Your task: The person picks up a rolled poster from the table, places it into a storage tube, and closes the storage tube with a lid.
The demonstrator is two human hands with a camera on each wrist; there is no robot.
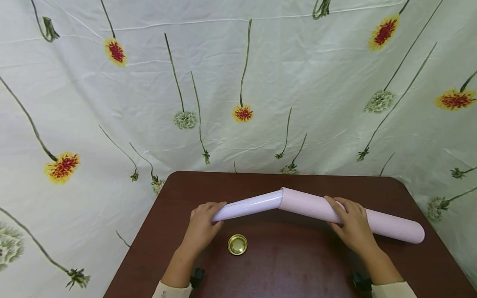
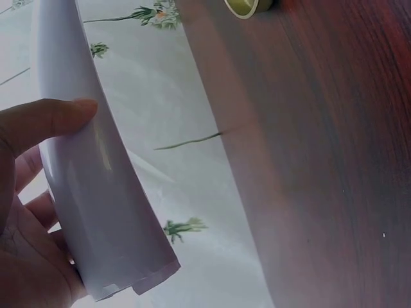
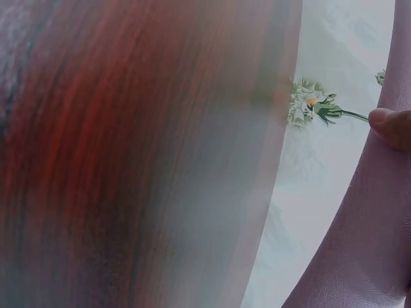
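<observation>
Bench: dark brown bench [image 1: 283, 265] with rounded far corners; its far edge sits just before a flowered cloth backdrop [image 1: 238, 82], and its left and right edges fall off to the same cloth.
Open room: bare wood lies nearer the person than the pink tube, between the two forearms, and a strip of bare wood runs between the tube and the far edge of the bench.
Pink tube: a long pink tube [image 1: 387, 225] held above the bench, long axis running left to right; its closed rounded end points toward the right edge of the bench, its open mouth points left near the bench's middle.
Paper roll: a glossy white paper roll [image 1: 249, 205] juts from the open mouth of the pink tube, slanting down and to the left, so the two make a shallow peak at the mouth.
Left hand: the left hand [image 1: 203, 225] has its grip clamped round the free end of the paper roll, thumb [image 2: 48, 119] across it.
Right hand: the right hand [image 1: 352, 225] has its grip wrapped over the middle of the pink tube.
Gold lid: a small round gold lid [image 1: 237, 244] lies flat on the bench, below the paper roll and nearer the person, just right of the left hand, touching neither.
</observation>
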